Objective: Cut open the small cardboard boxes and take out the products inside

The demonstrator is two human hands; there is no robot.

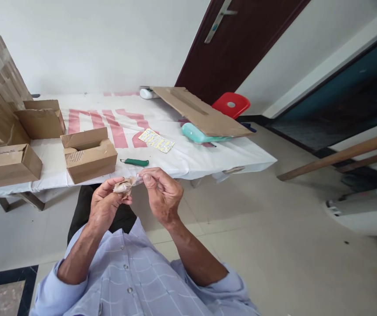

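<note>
What matters most here is how the small packet lies between our two hands: its tan, bulky body sits in our left fingers, and a clear plastic end runs off from it to the right, where our right fingers meet it. The long axis goes roughly sideways across our body, rising slightly toward the right hand and the desk. The left hand is the nearer to the bulk, touching it, while the right hand is close to the clear end only, and a short stretch of film bridges the gap between them.

Our left fingers are closed around the body, thumb on the near side; our right thumb and forefinger look pinched on the tip of the film, the other fingers curled in behind. The packet is off any surface, held in the air just in front of the desk's near edge, above our dark trousers. The green knife lies on the desk just beyond the hands, with the small open carton to its left.

As for looks, the packet is pale tan and crumpled, with ragged edges and a shiny, see-through wrap. It seems light and soft to us, though we cannot tell what is inside.
</note>
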